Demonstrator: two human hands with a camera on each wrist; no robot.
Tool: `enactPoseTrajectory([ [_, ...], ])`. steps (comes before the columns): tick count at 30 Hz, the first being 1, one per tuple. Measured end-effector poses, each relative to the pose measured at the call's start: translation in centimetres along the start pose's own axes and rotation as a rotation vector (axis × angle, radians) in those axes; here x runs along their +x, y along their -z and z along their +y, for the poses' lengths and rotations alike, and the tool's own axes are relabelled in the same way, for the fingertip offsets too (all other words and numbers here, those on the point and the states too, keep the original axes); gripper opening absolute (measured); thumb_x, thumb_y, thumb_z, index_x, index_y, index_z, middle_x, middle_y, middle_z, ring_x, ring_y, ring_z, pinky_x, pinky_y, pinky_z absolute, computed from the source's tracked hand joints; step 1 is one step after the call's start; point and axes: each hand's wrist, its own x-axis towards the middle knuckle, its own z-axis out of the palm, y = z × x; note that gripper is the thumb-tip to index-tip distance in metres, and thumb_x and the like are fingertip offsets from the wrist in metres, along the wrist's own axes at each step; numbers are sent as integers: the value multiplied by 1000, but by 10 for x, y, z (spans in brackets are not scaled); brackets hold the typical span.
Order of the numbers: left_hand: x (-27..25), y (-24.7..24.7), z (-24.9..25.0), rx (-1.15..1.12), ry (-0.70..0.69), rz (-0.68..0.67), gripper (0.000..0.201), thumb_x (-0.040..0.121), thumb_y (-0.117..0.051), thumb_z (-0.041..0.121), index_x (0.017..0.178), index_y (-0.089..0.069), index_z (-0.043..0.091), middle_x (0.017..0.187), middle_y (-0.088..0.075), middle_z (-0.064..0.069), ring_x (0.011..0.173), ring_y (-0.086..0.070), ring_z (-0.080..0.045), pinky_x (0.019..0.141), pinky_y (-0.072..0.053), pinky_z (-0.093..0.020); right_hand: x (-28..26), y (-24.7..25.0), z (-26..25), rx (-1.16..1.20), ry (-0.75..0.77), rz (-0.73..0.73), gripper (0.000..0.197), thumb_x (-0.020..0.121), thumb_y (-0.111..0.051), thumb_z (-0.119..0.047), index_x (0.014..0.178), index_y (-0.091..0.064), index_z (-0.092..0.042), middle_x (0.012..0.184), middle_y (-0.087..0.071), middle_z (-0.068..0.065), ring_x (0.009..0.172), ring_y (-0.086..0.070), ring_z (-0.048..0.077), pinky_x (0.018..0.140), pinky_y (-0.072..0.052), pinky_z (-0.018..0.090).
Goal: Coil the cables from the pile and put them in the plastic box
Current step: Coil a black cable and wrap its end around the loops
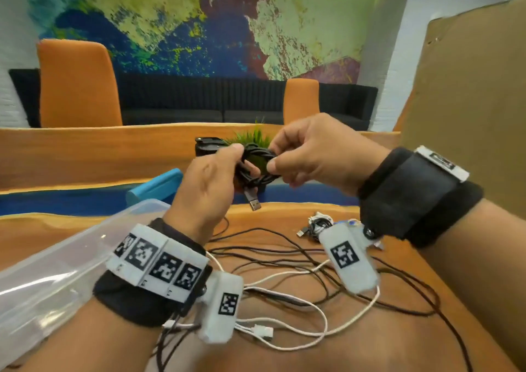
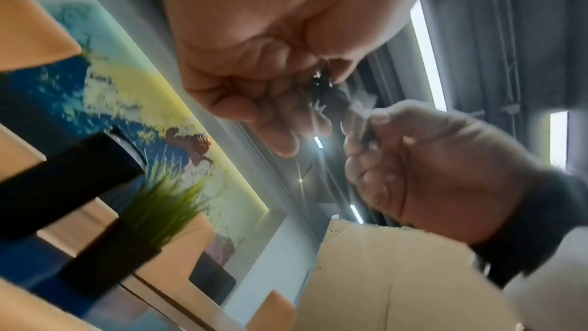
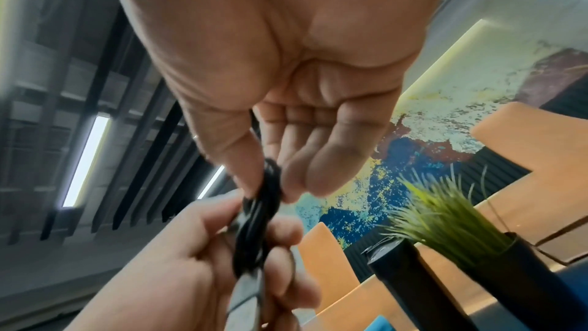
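Both hands hold a coiled black cable point(image 1: 256, 164) in the air above the table. My left hand point(image 1: 212, 178) grips the coil's left side, and its USB plug point(image 1: 254, 202) hangs below. My right hand point(image 1: 304, 151) pinches the coil's right side between thumb and fingers. In the right wrist view the black coil point(image 3: 259, 213) runs from my right fingertips point(image 3: 251, 180) down into the left hand point(image 3: 203, 256). The clear plastic box point(image 1: 57, 260) sits at the near left. A pile of loose black and white cables point(image 1: 299, 280) lies on the table below my wrists.
A small bundle of cables point(image 1: 316, 225) lies right of centre on the wooden table point(image 1: 270, 354). A blue object point(image 1: 155, 185), a black holder point(image 1: 206, 147) and a green plant point(image 1: 253, 137) stand beyond the hands. A cardboard sheet point(image 1: 466, 110) rises at the right.
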Motion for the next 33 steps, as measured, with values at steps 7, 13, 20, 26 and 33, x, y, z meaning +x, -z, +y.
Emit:
enactPoseTrajectory([
  [7, -14, -16, 15, 32, 180, -372, 42, 102, -41, 42, 103, -74, 15, 93, -77, -8, 91, -72, -18, 77, -48, -34, -21, 46, 35, 225, -211, -125, 12, 86, -66, -3, 98, -68, -2, 70, -64, 10, 57, -58, 15, 57, -54, 25],
  [13, -23, -12, 17, 299, 242, -445, 24, 98, -51, 33, 101, -73, 23, 91, -77, 4, 85, -71, -10, 76, -50, -28, -29, 75, 97, 250, -519, -60, 18, 90, -62, -3, 107, -65, 1, 76, -62, 10, 60, -58, 14, 54, -54, 23],
  [20, -27, 19, 23, 950, 272, -658, 23, 94, -56, 46, 103, -71, 30, 93, -72, 11, 88, -66, -6, 88, -54, -38, -12, 65, 181, -63, -830, 157, 15, 93, -62, -10, 100, -65, 2, 64, -55, 7, 52, -51, 14, 49, -50, 26],
  [26, -32, 56, 23, 1086, 290, -745, 20, 92, -60, 47, 108, -68, 38, 92, -70, 18, 88, -63, 1, 86, -53, -28, -1, 48, 170, -782, -708, 49, 28, 94, -63, -27, 89, -68, 1, 83, -65, 15, 75, -61, 30, 67, -53, 36],
  [33, -59, 66, 8, 1316, 259, -1028, 17, 90, -66, 36, 105, -71, 31, 85, -66, 17, 70, -54, 6, 59, -38, -5, -45, 13, 87, -698, -91, -300, 7, 90, -67, -32, 92, -73, -30, 91, -68, -12, 83, -60, 5, 74, -49, 28],
])
